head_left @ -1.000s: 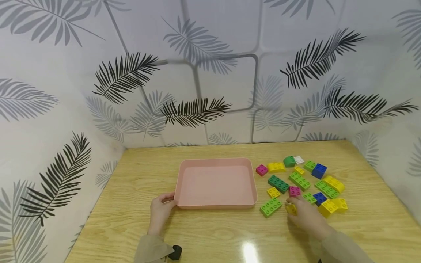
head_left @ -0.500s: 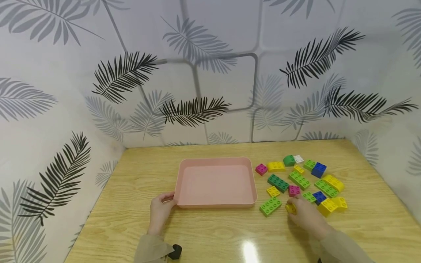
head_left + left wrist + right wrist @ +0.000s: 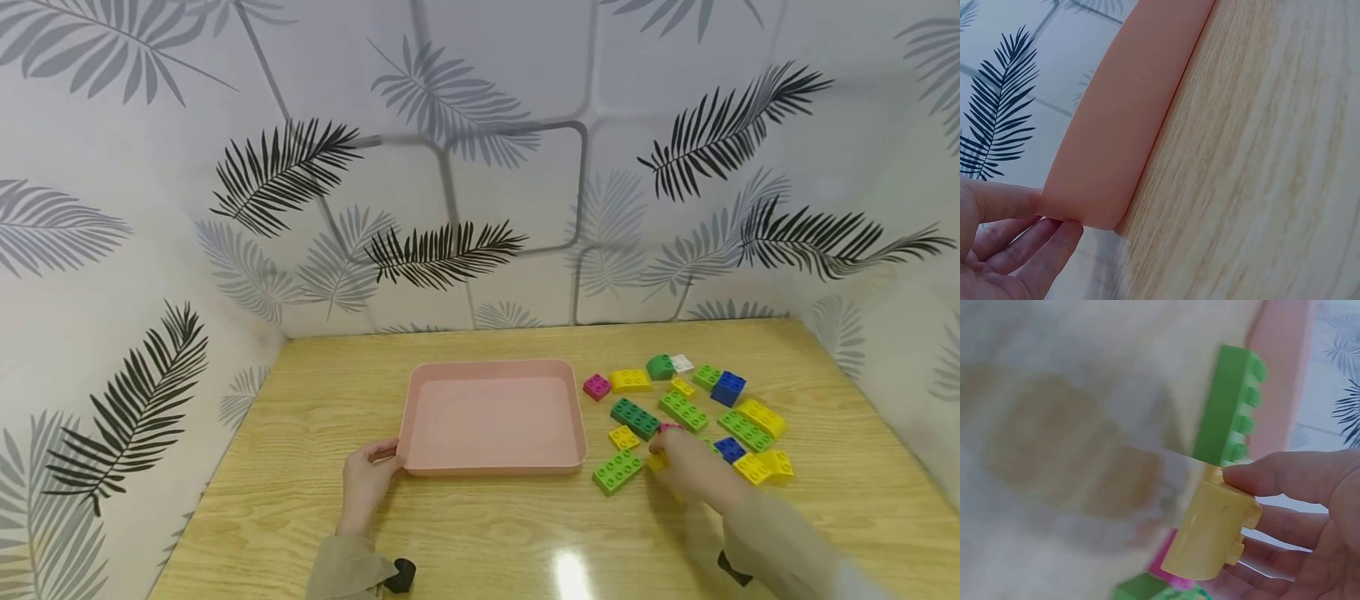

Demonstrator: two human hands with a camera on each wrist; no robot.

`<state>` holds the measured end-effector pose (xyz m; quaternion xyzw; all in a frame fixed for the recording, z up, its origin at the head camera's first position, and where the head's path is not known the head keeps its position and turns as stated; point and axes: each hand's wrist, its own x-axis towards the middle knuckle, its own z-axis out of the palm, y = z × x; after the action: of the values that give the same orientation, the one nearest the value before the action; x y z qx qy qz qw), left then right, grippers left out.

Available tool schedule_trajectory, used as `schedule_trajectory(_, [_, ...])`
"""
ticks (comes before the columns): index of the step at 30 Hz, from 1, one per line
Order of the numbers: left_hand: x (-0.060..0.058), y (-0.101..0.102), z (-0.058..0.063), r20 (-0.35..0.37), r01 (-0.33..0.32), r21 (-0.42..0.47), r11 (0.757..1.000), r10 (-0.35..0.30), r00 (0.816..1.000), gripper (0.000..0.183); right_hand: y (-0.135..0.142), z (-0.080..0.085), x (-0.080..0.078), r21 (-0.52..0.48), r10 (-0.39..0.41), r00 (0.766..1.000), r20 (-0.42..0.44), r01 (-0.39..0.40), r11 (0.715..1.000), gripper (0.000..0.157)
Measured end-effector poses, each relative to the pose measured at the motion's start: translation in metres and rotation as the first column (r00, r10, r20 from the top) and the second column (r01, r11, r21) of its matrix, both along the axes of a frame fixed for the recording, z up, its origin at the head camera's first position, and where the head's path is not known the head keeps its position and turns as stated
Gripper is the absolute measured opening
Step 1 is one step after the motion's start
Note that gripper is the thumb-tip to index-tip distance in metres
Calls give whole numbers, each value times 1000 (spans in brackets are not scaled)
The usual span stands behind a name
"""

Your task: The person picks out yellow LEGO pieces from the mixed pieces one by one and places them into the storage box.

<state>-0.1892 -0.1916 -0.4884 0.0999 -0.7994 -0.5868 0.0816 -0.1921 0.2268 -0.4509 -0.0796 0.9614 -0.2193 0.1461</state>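
Note:
My left hand [image 3: 367, 479] is at the near left corner of a shallow pink tray [image 3: 491, 471], its fingers pinching the rim. In the left wrist view, thumb and fingertips meet at the end of the tray's side wall [image 3: 1113, 119]. On the right, my right hand [image 3: 693, 471] grips a yellow toy brick [image 3: 1207, 531] with a rounded face, thumb on one side and fingers on the other. That brick is partly covered by the hand in the head view. Close by lie a light green brick [image 3: 617, 472] and a magenta brick [image 3: 1163, 556], mostly hidden from the head.
Several toy bricks lie scattered right of the tray, among them a dark green brick [image 3: 635, 418], a blue brick [image 3: 727, 388] and a yellow curved brick [image 3: 761, 418]. A leaf-patterned wall covering [image 3: 480, 167] stands behind the wooden table [image 3: 480, 542].
My right hand, holding the yellow brick, has moved slightly up and left in the head view and now covers most of the magenta brick. The left hand and tray stay put.

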Motion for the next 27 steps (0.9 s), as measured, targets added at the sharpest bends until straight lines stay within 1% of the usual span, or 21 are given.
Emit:
schedule_trajectory(3, [-2,1,0,16,-6,11,1000,6,1000,23,-5,10,-7,15,25,999,-20,-25,1000,24])
schedule_trajectory(4, [-3,1,-1,40,-15,14,1000,14,999,24,-7,13,-9,17,26,999,-22,-26,1000,24])
schedule_trajectory(5, [-3,2,-1,47,-15,13,1000,14,999,25,-9,16,-12,15,30,999,-25,-30,999,25])
schedule_trajectory(8, [-4,3,-1,63,-14,15,1000,13,998,26,-15,22,-18,14,21,1000,-10,-21,1000,27])
schedule_trajectory(12, [-3,4,-1,57,-7,6,1000,7,998,26,-25,27,-28,0,-6,999,33,6,1000,32])
schedule_trajectory(17, [-4,4,-2,54,-18,-2,1000,18,998,26,-40,33,-46,5,-4,1000,26,4,1000,31])
schedule_trajectory(20, [-4,4,-3,50,-17,-4,1000,17,999,26,-50,37,-56,19,-2,1000,3,2,1000,32])
schedule_trajectory(22, [-3,3,-3,48,-14,-8,1000,14,999,26,-58,38,-62,26,17,1000,-24,-16,1000,31])
schedule_trajectory(27, [-3,3,-2,53,-25,0,1000,25,998,26,-80,37,-77,26,49,996,-80,-47,999,33])
